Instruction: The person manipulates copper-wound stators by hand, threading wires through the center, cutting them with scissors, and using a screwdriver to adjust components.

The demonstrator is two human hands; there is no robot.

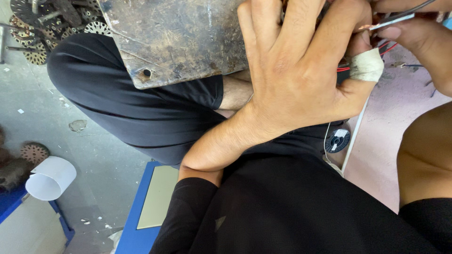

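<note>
My left hand [301, 70] lies back-up at the upper middle, fingers curled over something I cannot see. Its thumb, wrapped in a white bandage [367, 66], presses on red and black wires [343, 69]. My right hand [414, 37] is at the top right corner, pinching thin red, black and white wires [391, 19] that end in a bare copper tip next to the left hand's fingers. Both hands sit just right of a worn dark board [179, 37] resting on my lap.
Perforated metal discs [37, 23] are piled at the top left, and another disc [34, 151] lies at the left edge. A rolled white sheet [49, 178], a blue panel [136, 235], a small black spool [336, 140] and a white cable [355, 136] lie on the floor.
</note>
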